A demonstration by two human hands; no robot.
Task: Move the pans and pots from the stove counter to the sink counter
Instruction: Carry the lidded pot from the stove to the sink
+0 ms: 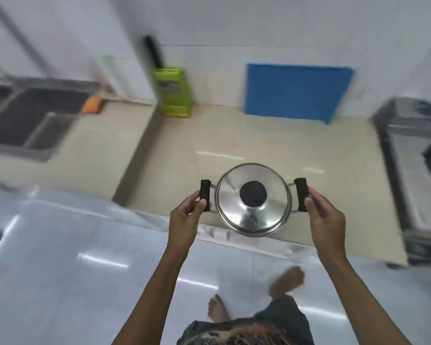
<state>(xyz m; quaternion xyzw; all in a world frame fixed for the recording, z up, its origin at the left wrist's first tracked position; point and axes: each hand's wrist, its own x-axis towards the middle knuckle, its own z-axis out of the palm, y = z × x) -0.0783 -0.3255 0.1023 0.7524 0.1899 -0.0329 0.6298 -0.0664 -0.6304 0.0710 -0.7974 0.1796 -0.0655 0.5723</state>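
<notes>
I hold a lidded steel pot point(253, 215) in the air over the front edge of the beige counter point(234, 135). Its shiny lid has a black knob in the middle. My left hand point(186, 220) grips the black left handle and my right hand point(325, 220) grips the black right handle. The stove point(413, 175) stands at the right edge of the view with something dark on it, cut off by the frame. The steel sink point(28, 120) lies at the far left, beyond a step in the counter.
A green knife block point(174, 93) with a black handle and a blue board point(296, 90) lean against the white tiled wall. An orange sponge point(92, 104) lies beside the sink. Below me are the glossy floor and my bare feet point(217, 307).
</notes>
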